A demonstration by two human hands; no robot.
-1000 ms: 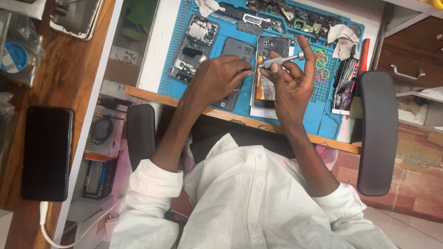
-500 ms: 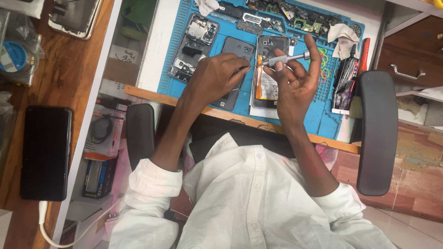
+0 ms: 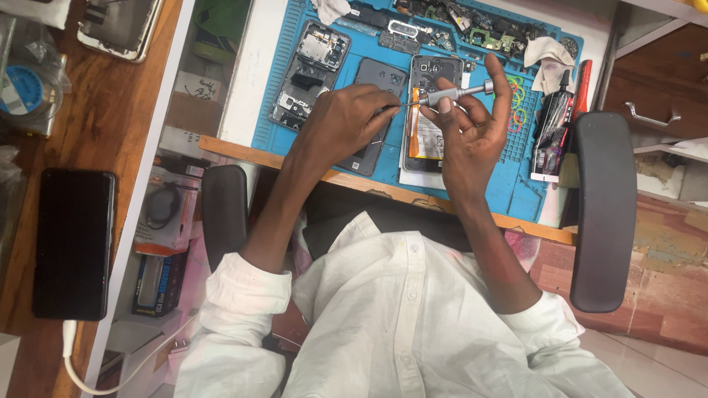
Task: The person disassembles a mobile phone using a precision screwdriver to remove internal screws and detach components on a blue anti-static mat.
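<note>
While seated between two black chair armrests (image 3: 605, 210), works over a blue work mat (image 3: 516, 188) laid on a white-topped bench.

Largest first:
- Noted to the left of the bench: a wooden side surface (image 3: 110, 125), with a black phone (image 3: 74, 243) lying flat on it, screen dark, and a white cable (image 3: 70, 346) plugged into its near end.
- Noted on the mat, left to right: a stripped phone frame (image 3: 310, 74); a dark back cover (image 3: 377, 79), partly under the left hand; an opened phone (image 3: 426, 136) with its battery and an orange strip exposed, lying below and between the two hands.
- Along the far edge of the mat: a row of loose circuit parts (image 3: 472, 22). Near the right edge: a crumpled white cloth (image 3: 546, 55), a black tube (image 3: 553, 121) and a red-handled tool (image 3: 582, 81) side by side.

Hands:
- Left hand (image 3: 346, 121): palm down over the back cover, fingers curled close together, fingertips at the tip of the screwdriver (image 3: 453, 93). Cannot tell whether pinching the tip or a small part; too small to see.
- Right hand (image 3: 464, 136): raised over the opened phone, thumb and bent fingers closed round the grey screwdriver barrel, forefinger stretched up with its tip on the end cap.
- Screwdriver: held nearly level above the opened phone, tip pointing toward the left hand.
- Smallest: coloured rubber bands (image 3: 516, 92) on the mat just right of the right hand.
</note>
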